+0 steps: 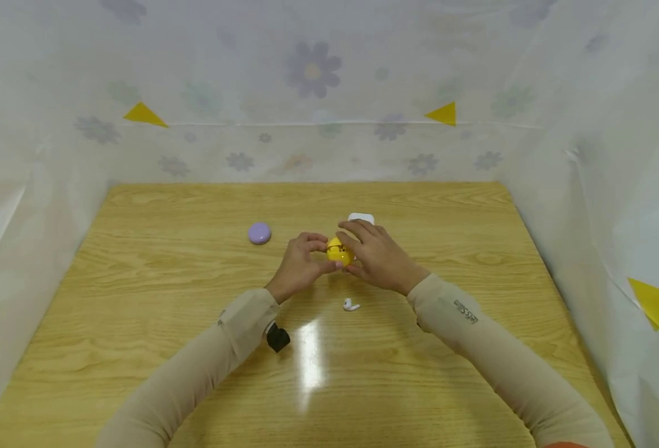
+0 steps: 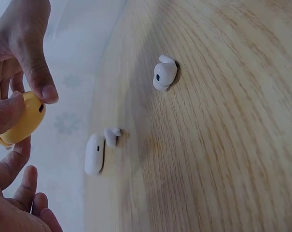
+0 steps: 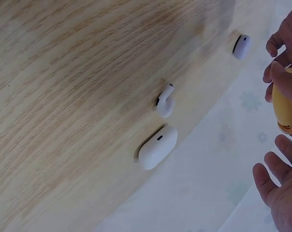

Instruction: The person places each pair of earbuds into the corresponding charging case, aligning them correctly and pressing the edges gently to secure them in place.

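Observation:
A rounded yellow earbud case (image 1: 339, 254) is held up over the table between both hands, its lid slightly ajar. My left hand (image 1: 301, 264) grips its left side, thumb in front and fingers behind. Around its right side, my right hand (image 1: 382, 255) pinches it with the thumb low and a finger on top; the other fingers spread loose in the right wrist view. A white earbud (image 1: 350, 305) lies in front of the hands. Behind the right hand sits a white earbud case (image 3: 158, 147), with another white earbud (image 3: 166, 102) beside it.
A round lilac case (image 1: 259, 233) lies left of the hands on the wooden table (image 1: 167, 261). Flower-printed white sheeting (image 1: 312, 149) encloses the back and sides, marked with yellow tape triangles (image 1: 145, 116). A black wrist device (image 1: 277, 338) shows under the left cuff.

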Available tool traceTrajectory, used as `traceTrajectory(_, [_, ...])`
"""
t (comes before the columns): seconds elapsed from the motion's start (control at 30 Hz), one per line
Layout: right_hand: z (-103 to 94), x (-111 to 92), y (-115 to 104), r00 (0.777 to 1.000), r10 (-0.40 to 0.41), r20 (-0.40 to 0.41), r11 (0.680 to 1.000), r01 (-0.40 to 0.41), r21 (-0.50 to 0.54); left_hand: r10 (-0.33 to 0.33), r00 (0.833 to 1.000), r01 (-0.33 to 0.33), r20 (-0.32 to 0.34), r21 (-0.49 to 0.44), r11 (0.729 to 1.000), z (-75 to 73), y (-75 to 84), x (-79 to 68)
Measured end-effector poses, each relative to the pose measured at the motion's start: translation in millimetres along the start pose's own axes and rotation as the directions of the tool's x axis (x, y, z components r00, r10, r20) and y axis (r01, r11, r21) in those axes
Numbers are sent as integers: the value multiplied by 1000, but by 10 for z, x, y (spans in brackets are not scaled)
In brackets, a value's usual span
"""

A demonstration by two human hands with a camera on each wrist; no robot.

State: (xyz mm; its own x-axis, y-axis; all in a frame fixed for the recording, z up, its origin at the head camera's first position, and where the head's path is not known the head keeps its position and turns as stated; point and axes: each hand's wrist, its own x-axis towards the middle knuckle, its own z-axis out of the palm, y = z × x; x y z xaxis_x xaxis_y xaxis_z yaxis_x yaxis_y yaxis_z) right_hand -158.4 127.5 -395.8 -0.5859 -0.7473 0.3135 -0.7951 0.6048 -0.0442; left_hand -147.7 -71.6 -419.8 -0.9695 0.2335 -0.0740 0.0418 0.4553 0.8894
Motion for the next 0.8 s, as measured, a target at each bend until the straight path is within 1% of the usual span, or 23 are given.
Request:
traceTrajectory(0.2, [8, -7, -15, 1000, -11, -19, 1000, 11, 21, -35, 999, 35, 8, -40, 999, 1, -1, -12])
traceTrajectory(0.33, [6, -5, -17, 1000, -10, -18, 1000, 10, 21, -40, 999, 41, 13, -48, 998, -6, -6, -11])
traceTrajectory(0.6, [5, -17, -16, 1000, -5, -29, 1000, 6, 20, -24, 1000, 24, 15, -1, 1000, -27, 4, -9])
traceTrajectory(0.7, [15, -27, -16, 1000, 3, -14, 1000, -3, 29, -15, 1000, 14, 20, 22, 1000, -39, 3, -5])
traceTrajectory(0.8, [29, -56, -7, 999, 31, 9, 998, -32, 50, -11, 1000, 10, 19, 49, 999, -55, -21, 12])
